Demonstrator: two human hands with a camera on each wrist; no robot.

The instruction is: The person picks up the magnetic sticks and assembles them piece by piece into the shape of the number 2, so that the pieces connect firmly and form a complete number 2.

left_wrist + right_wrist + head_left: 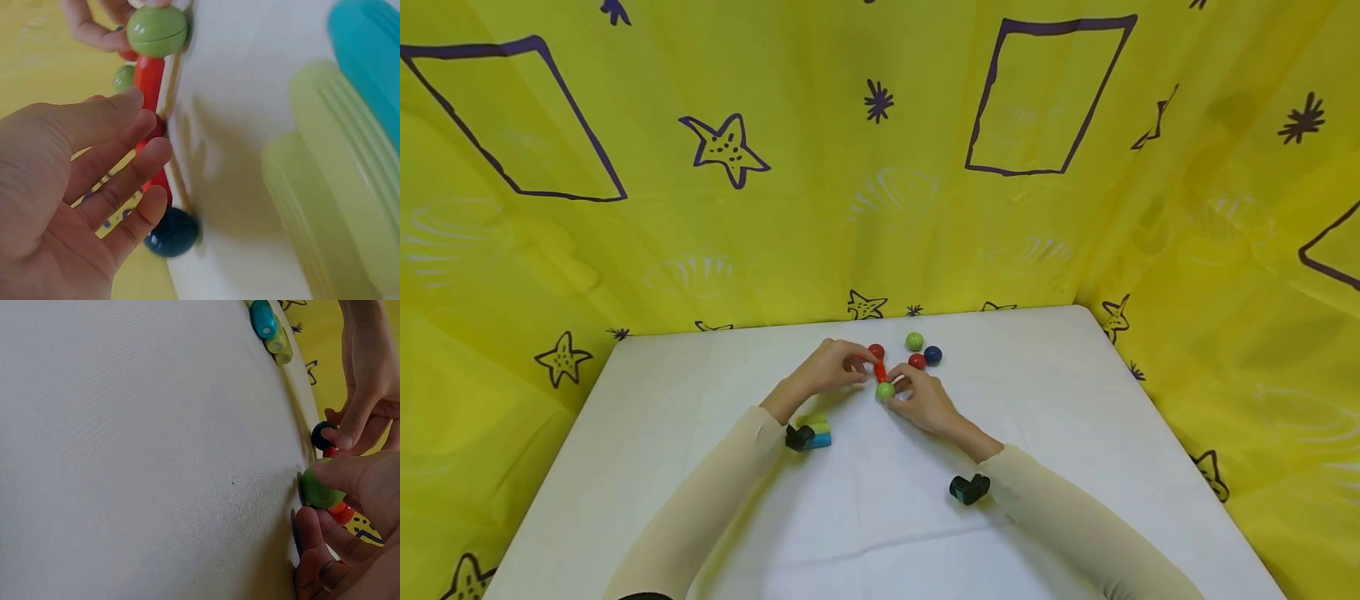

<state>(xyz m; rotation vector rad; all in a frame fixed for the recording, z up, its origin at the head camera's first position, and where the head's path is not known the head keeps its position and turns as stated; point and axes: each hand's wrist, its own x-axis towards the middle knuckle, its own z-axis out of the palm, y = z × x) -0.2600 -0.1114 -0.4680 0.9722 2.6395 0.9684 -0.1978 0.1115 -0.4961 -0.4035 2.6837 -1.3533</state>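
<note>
Across the white table point(865, 500), the assembly is met between the two hands, near the middle of the far half. By the left hand point(831, 367), with fingers loosely bent, the chain is reached at its red rods, though whether a pinch is made cannot be told; were the chain left unsupported there, it could be twisted by any push. Beside the left wrist, the yellow-green sticks point(344, 169) and blue stick point(372, 69) could be knocked by a backward sweep. By the right hand point(925, 404), the green ball point(886, 392) is pinched at the near red rod's point(881, 372) end; if pressed off-axis, the joint might be loosened. Being round, the loose green point(914, 342), red point(917, 362) and dark blue point(932, 355) balls could be rolled away by a brushing knuckle.
</note>
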